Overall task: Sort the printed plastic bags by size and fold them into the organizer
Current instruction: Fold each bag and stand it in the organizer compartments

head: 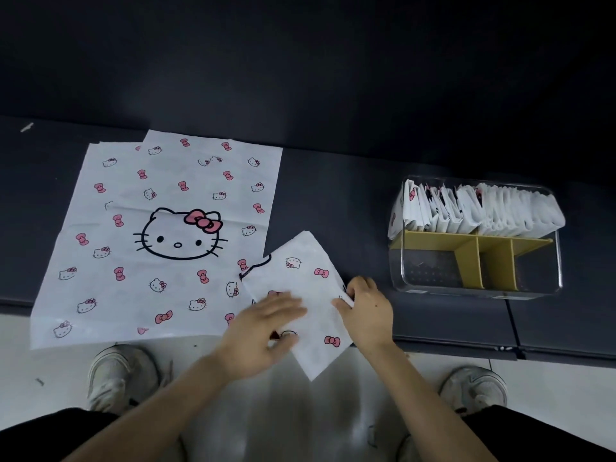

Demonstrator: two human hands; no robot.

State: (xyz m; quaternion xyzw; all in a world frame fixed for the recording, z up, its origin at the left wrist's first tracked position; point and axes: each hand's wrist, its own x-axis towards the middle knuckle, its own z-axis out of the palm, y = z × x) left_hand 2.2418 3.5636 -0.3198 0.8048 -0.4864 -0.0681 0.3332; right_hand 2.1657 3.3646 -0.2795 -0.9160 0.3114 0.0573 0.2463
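Observation:
A partly folded white bag (305, 278) printed with pink bows and cat faces lies at the near edge of the dark mat, its corner hanging over the floor. My left hand (263, 331) lies flat on it with straight fingers. My right hand (366, 310) pinches the bag's right edge. To the left lie flat large printed bags (160, 235), stacked with a big cat face on top. At the right stands a clear organizer (480, 261) with yellow dividers; several folded bags (480, 208) fill its back row.
The dark mat (333, 181) covers a low platform; its near edge meets a pale tiled floor (550, 371). My two shoes, one (120, 375) at the left and the other (473, 391) at the right, stand on the floor. The organizer's front compartments look vacant.

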